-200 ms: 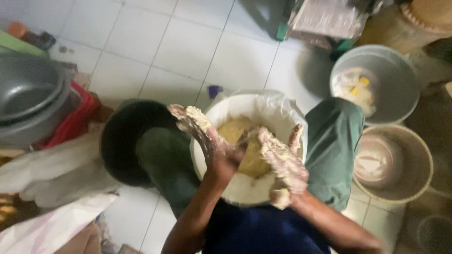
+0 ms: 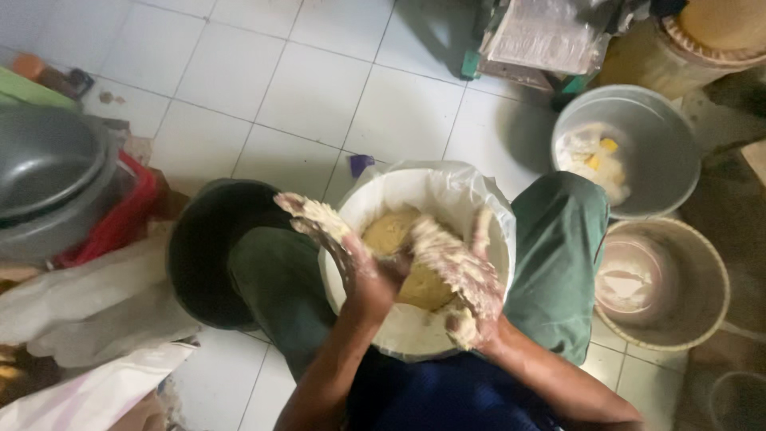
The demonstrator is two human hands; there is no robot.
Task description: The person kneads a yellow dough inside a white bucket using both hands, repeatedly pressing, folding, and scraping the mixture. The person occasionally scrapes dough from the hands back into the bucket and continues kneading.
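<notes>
Between the knees of a seated person, seen from above, sits a white bucket [image 2: 375, 215] lined with a clear plastic bag, holding a mound of yellow dough [image 2: 399, 243]. Both hands hover over the dough, thickly coated in sticky bits of it. The left hand [image 2: 339, 243] is spread open, fingers pointing up and to the left, gripping nothing. The right hand [image 2: 463, 275] is loosely curled with its fingers resting against the dough, not closed around it. Green trousers [image 2: 558, 255] frame the bucket on either side. On the white tiled floor [image 2: 303, 88], a black bowl [image 2: 199, 247] lies just left of the bucket. To the right stand a metal pail [image 2: 662, 152] containing pale ingredients and a floury pail [image 2: 694, 279]. A grey basin [image 2: 48, 175] sits far left.
</notes>
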